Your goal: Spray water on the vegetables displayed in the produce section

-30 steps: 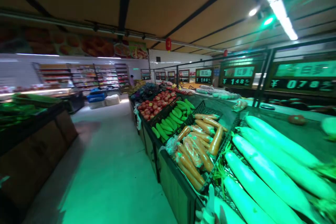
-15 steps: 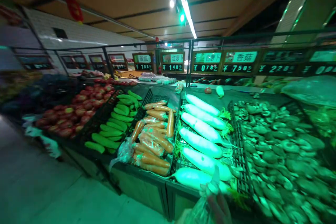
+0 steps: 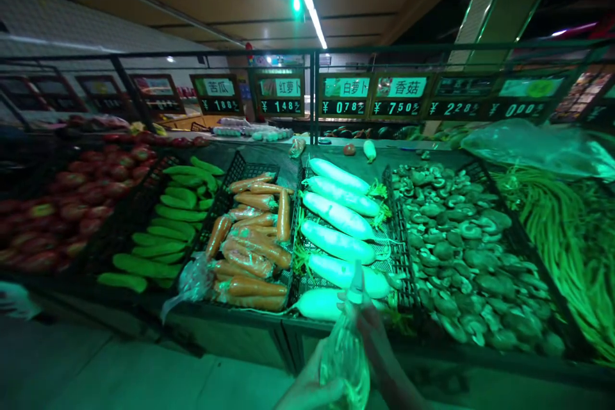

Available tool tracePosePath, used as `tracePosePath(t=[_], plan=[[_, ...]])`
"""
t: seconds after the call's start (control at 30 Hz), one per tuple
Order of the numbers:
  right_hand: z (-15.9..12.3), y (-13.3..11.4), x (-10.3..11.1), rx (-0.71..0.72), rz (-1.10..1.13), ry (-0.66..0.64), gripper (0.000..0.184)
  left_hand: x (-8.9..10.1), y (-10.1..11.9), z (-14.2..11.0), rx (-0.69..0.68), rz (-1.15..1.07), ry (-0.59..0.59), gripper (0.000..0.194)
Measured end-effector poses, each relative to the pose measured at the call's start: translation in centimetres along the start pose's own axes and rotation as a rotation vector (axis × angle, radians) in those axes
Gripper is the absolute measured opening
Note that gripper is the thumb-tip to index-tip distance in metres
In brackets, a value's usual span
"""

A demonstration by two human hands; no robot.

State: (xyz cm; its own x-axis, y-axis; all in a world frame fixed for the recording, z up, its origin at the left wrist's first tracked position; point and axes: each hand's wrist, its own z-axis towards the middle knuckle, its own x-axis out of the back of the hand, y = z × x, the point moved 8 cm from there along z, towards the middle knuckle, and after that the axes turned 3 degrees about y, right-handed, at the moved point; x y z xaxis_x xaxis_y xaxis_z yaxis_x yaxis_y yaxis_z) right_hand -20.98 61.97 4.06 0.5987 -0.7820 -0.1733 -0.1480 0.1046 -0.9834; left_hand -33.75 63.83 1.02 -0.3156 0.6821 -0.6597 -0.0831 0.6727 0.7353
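Observation:
A thin clear plastic bag hangs at the bottom middle of the view, in front of the vegetable stand. My right hand is closed round the bag's upper part, fingers pinching near its top. My left hand rises from the bottom edge and grips the bag's lower side. Just beyond the bag lie several long white radishes in a black crate. Left of them is a crate of carrots, some wrapped in film.
Cucumbers and tomatoes fill the crates further left. Mushrooms and long green beans lie to the right. Price signs hang on a black rail behind. A loose plastic bag droops off the carrot crate. The aisle floor runs lower left.
The view has swung right from the aisle to face the stand squarely. The plastic bag and both my hands have risen into view at the bottom.

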Motion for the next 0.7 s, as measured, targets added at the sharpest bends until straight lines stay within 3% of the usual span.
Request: tracePosePath(t=[0.2,0.3,0.37,0.53,0.7], plan=[[0.8,-1.3,-9.1,-0.022,-0.057,-0.418,0.050,6.0,0.5,-2.5,-0.067,0.024,0.288,0.067],[1.4,-0.9,-11.8,-0.015,-0.030,-0.524,0.043,8.3,1.6,-3.4,-0.116,0.095,0.406,0.057],[2.1,-0.4,-12.5,-0.003,-0.020,-0.516,0.036,9.0,2.2,-3.5,-0.125,0.129,0.437,0.052],[3.7,-0.5,-10.2,0.023,0.087,-0.380,0.041,7.6,2.7,-1.1,-0.128,0.128,0.361,0.067],[4.5,-2.3,-3.2,0.019,0.109,-0.137,0.053,4.4,2.0,3.8,-0.148,0.123,0.228,0.068]])
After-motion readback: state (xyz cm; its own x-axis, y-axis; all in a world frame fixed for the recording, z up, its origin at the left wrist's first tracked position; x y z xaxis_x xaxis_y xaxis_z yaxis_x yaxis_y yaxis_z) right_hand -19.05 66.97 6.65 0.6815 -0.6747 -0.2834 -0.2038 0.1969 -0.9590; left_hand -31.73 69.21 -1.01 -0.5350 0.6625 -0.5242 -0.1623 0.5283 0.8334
